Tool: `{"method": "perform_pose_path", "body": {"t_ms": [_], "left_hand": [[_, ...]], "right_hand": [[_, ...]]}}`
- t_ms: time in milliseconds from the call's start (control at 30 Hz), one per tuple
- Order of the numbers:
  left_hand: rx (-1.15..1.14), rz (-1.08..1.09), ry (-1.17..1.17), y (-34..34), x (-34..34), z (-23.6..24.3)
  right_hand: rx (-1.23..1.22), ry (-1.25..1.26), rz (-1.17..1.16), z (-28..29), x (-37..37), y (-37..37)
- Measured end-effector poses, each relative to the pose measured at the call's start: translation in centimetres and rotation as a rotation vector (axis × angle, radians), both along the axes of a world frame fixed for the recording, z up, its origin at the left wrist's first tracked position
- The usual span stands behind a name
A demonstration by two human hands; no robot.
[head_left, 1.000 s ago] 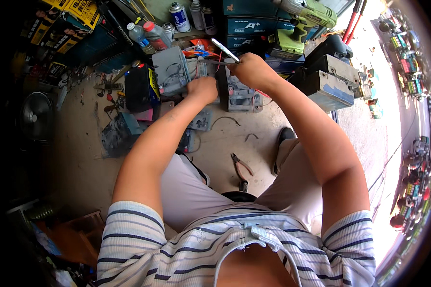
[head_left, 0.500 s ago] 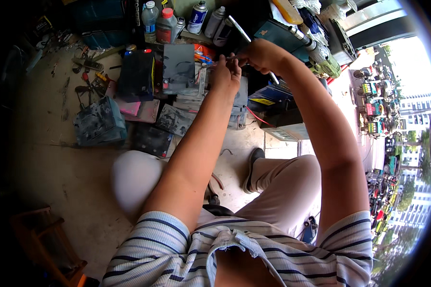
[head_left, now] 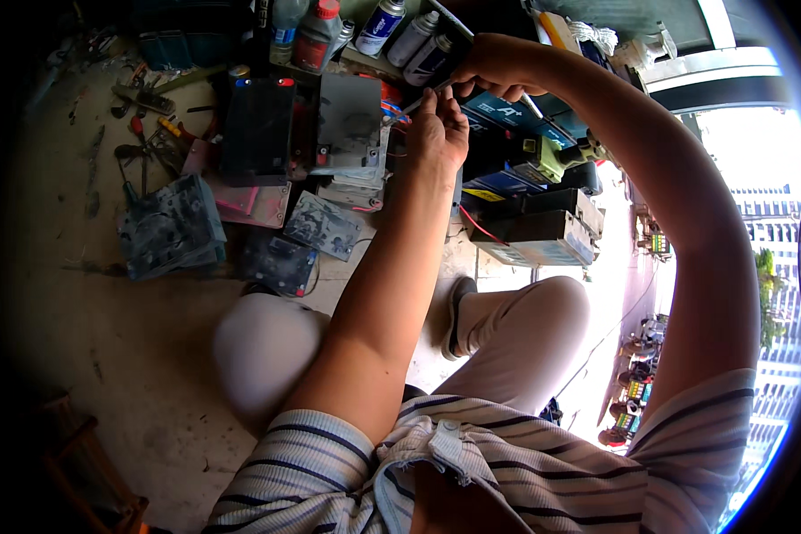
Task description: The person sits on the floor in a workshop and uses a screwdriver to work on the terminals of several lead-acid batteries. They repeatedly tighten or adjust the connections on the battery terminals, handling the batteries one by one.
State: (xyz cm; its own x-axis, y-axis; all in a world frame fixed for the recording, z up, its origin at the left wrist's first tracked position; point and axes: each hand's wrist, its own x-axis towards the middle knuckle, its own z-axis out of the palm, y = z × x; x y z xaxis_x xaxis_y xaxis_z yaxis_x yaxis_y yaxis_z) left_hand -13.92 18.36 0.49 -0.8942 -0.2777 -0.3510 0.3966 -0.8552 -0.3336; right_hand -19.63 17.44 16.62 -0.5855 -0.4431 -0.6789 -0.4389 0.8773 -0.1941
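My left hand (head_left: pixel 440 129) is raised beyond my knees, its thumb and fingers pinched together at a thin piece too small to make out. My right hand (head_left: pixel 500 67) is curled just to the right and slightly farther away, its fingertips meeting the left ones at the same spot. What the right fingers grip is hidden. Left of my left hand are blue and orange wires (head_left: pixel 393 109) beside a grey block-shaped battery (head_left: pixel 349 125). A black battery (head_left: pixel 258 129) with a red terminal stands farther left.
Spray cans (head_left: pixel 411 40) and a red-capped bottle (head_left: pixel 317 37) line the back. Dusty batteries (head_left: pixel 173 227) lie at left, near hand tools (head_left: pixel 142 147). A grey battery (head_left: pixel 538 238) with a red wire (head_left: pixel 481 224) stands at right. A wooden stool (head_left: pixel 84 463) is at lower left.
My right hand has moved slightly up and right, its elbow swinging outward. My left hand has shifted a little right. The view has tilted, and the fingertips still meet.
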Motion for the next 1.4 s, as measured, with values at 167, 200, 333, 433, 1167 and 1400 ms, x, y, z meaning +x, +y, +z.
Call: {"method": "perform_pose_path", "body": {"t_ms": [167, 200, 333, 433, 1167, 1400], "left_hand": [[0.009, -0.016, 0.006, -0.2, 0.1, 0.6], [0.012, -0.018, 0.014, -0.3, 0.1, 0.5], [0.007, -0.033, 0.06, -0.6, 0.2, 0.4], [-0.001, -0.052, 0.132, -0.9, -0.1, 0.5], [0.155, 0.0, 0.055, -1.1, -0.3, 2.0], [0.152, 0.122, 0.246, -0.9, -0.9, 1.1]], "right_hand": [[0.043, 0.106, 0.172, 0.3, 0.0, -0.2], [0.05, 0.114, 0.185, 0.3, 0.0, -0.2], [0.061, 0.188, 0.246, 0.4, 0.2, -0.2], [0.065, 0.267, 0.447, 0.4, -0.4, -0.3], [-0.227, 0.815, 0.722, 1.1, -4.5, 4.2], [-0.418, 0.54, 0.912, 1.2, -2.7, 2.8]]}}
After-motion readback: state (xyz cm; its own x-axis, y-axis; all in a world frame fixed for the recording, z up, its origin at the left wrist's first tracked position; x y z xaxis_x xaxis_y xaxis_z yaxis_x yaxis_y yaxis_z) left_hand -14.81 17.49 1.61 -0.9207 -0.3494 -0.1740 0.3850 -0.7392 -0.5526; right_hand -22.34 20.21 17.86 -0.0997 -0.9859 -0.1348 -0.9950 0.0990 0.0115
